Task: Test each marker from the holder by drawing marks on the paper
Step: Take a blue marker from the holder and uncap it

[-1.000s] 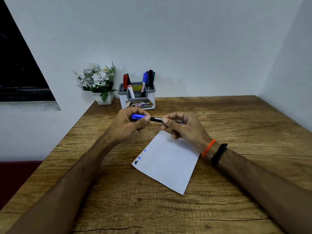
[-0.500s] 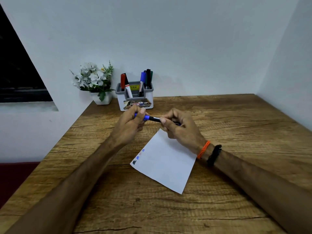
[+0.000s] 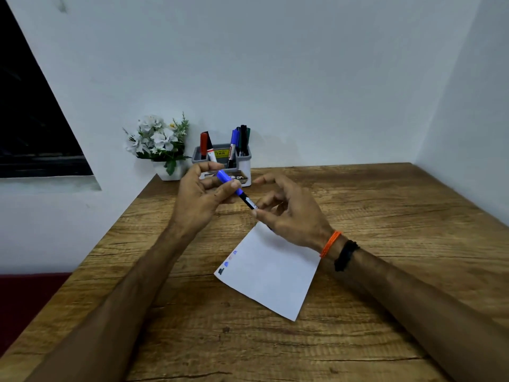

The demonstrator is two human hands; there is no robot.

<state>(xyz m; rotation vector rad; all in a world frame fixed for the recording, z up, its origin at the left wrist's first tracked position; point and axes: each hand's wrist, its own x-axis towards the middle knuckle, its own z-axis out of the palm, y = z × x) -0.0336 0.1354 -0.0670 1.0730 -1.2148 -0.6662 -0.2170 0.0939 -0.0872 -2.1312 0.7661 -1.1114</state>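
Left hand: my left hand point(image 3: 202, 199) pinches the blue cap end of the black-barrelled marker point(image 3: 237, 193) between thumb and fingers.
Right hand: my right hand point(image 3: 292, 213), fingers loosely curled, grips the barrel's lower end.
Marker: tilted, held above the wooden table point(image 3: 385, 216), between both hands.
Paper: white sheet point(image 3: 271, 274) flat below my right hand; small colour marks at its left corner.
Holder: grey-and-white plastic holder point(image 3: 245, 161) with more markers by the wall, beside a white flower pot point(image 3: 159, 144).

Grey-and-white plastic marker holder point(image 3: 242, 164): front label printed with the white letters "OP"; the remainder is hidden behind a hand. Small yellow sticker point(image 3: 221, 153) inside the holder: print too small to be read. Other lettering: none legible.
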